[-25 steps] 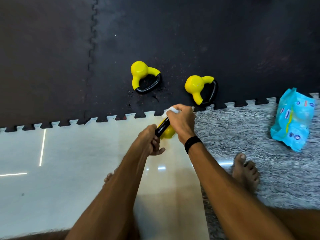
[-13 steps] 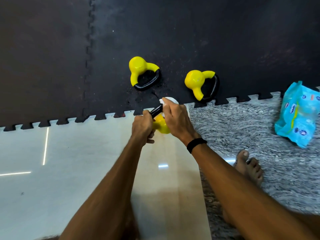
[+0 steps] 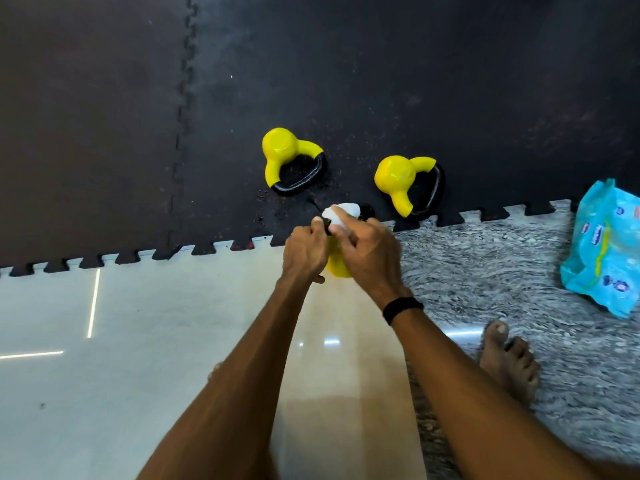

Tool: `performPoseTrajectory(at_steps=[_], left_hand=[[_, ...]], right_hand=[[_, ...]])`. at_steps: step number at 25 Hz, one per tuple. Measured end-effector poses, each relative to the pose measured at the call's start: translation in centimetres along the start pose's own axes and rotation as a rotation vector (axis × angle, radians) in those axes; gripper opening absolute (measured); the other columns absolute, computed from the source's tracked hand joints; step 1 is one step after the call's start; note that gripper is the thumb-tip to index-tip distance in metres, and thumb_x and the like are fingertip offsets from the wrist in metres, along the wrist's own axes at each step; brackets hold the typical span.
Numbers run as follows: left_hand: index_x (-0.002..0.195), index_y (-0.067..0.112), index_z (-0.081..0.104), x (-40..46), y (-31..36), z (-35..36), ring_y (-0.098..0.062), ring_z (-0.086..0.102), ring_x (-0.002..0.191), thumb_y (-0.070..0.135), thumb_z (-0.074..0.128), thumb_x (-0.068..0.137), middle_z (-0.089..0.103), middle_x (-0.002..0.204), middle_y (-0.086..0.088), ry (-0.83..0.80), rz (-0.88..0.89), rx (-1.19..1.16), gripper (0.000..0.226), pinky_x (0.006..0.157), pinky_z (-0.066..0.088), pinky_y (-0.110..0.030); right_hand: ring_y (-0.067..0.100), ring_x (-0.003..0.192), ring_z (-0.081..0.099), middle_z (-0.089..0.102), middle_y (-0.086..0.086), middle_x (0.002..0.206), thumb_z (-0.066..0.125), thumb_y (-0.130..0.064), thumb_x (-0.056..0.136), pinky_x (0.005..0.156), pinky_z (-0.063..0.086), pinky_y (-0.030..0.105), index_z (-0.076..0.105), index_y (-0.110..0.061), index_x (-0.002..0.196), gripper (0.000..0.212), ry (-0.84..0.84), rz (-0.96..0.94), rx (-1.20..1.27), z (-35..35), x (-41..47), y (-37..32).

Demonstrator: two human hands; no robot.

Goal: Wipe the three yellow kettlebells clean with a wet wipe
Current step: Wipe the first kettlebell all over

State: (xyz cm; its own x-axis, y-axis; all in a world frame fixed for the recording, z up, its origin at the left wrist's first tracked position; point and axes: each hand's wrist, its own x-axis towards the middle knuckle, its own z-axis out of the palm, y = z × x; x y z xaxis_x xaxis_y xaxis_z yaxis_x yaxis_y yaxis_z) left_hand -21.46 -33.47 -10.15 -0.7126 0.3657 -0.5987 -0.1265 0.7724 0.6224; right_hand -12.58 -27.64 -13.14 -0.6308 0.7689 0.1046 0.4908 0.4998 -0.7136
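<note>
Two yellow kettlebells with black handles lie on their sides on the black foam mat: the left one and the right one. A third yellow kettlebell is held up between my hands, mostly hidden by them. My left hand grips its black handle. My right hand holds a white wet wipe pressed around the handle's upper part.
A blue wet-wipe pack lies on the grey rug at right. The black mat has a jagged interlocking edge. Pale glossy tile floor lies below. A bare foot rests on the rug.
Both hands and the held kettlebell have moved up and away from me. The right hand with the wipe has slid along the handle toward the left hand.
</note>
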Motion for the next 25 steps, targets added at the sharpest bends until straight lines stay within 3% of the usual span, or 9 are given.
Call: performPoseTrajectory(at_steps=[3,7,9,12,14,17,20,22,25], left_hand=[[0.102,0.012,0.054,0.1,-0.8,0.2,-0.034,0.062,0.084,0.04,0.024,0.103,0.055,0.098,-0.014,-0.037,0.066,0.009,0.041,0.072,0.059,-0.049],[0.108,0.019,0.052,-0.1,-3.0,0.7,-0.024,0.053,0.079,0.037,0.024,0.105,0.055,0.095,-0.009,-0.068,0.024,-0.27,0.034,0.066,0.051,-0.036],[0.106,0.016,0.054,0.1,-3.1,0.8,-0.023,0.055,0.079,0.034,0.025,0.106,0.058,0.091,-0.01,-0.056,0.041,-0.333,0.034,0.066,0.054,-0.036],[0.101,0.01,0.059,0.8,-3.3,0.7,-0.024,0.062,0.074,0.03,0.027,0.106,0.063,0.088,-0.014,-0.033,0.011,-0.431,0.038,0.054,0.056,-0.032],[0.1,0.007,0.059,1.1,-3.5,0.6,-0.025,0.062,0.071,0.028,0.028,0.106,0.063,0.088,-0.016,-0.055,-0.016,-0.472,0.037,0.051,0.056,-0.031],[0.1,0.008,0.059,1.2,-3.5,0.5,-0.026,0.061,0.07,0.025,0.03,0.106,0.063,0.085,-0.013,-0.038,-0.029,-0.496,0.033,0.052,0.057,-0.03],[0.106,0.003,0.063,1.7,-3.8,0.2,-0.025,0.063,0.073,0.016,0.032,0.104,0.065,0.091,-0.015,-0.039,-0.052,-0.512,0.034,0.05,0.057,-0.026],[0.112,-0.002,0.062,1.8,-3.8,0.1,-0.026,0.065,0.074,0.018,0.033,0.103,0.067,0.094,-0.017,-0.06,-0.087,-0.512,0.036,0.057,0.06,-0.031],[0.104,0.001,0.066,1.8,-3.9,-0.2,-0.024,0.065,0.071,0.019,0.037,0.101,0.067,0.089,-0.016,-0.052,-0.108,-0.515,0.034,0.059,0.058,-0.031]], right_hand=[[0.034,0.078,0.058,0.047,0.006,0.076,0.06,-0.031,0.091,0.064,0.044,0.033,0.063,-0.024,0.125,0.035,-0.036,0.076,0.14,-0.1,0.6,1.3],[0.029,0.088,0.048,0.055,0.01,0.084,0.057,-0.026,0.09,0.078,0.047,0.042,0.067,-0.02,0.119,0.032,-0.049,-0.021,0.084,1.7,1.2,1.0],[0.029,0.09,0.045,0.053,0.011,0.089,0.054,-0.027,0.09,0.08,0.044,0.042,0.066,-0.018,0.12,0.034,-0.004,0.008,0.037,2.2,1.5,1.3],[0.031,0.084,0.05,0.056,0.012,0.085,0.046,-0.027,0.094,0.072,0.042,0.041,0.066,-0.008,0.117,0.036,-0.037,-0.207,-0.027,3.4,-0.1,0.8],[0.032,0.083,0.056,0.063,0.01,0.082,0.047,-0.025,0.093,0.071,0.042,0.042,0.069,-0.008,0.111,0.033,-0.011,-0.205,-0.032,3.3,-0.5,1.0],[0.038,0.08,0.061,0.068,0.017,0.078,0.056,-0.018,0.087,0.071,0.046,0.045,0.072,-0.006,0.099,0.024,0.02,-0.016,0.037,3.3,1.4,1.0],[0.029,0.08,0.058,0.068,0.008,0.074,0.06,-0.016,0.085,0.073,0.039,0.04,0.073,-0.011,0.085,0.013,-0.017,-0.145,0.042,3.5,-1.0,0.2],[0.022,0.086,0.058,0.067,0.0,0.077,0.066,-0.014,0.081,0.074,0.031,0.035,0.071,-0.014,0.082,0.006,0.028,-0.195,0.013,2.4,-2.4,1.7],[0.023,0.089,0.055,0.063,0.003,0.083,0.067,-0.01,0.076,0.077,0.03,0.033,0.07,-0.011,0.081,0.006,0.036,-0.234,0.025,3.0,-2.3,1.6]])
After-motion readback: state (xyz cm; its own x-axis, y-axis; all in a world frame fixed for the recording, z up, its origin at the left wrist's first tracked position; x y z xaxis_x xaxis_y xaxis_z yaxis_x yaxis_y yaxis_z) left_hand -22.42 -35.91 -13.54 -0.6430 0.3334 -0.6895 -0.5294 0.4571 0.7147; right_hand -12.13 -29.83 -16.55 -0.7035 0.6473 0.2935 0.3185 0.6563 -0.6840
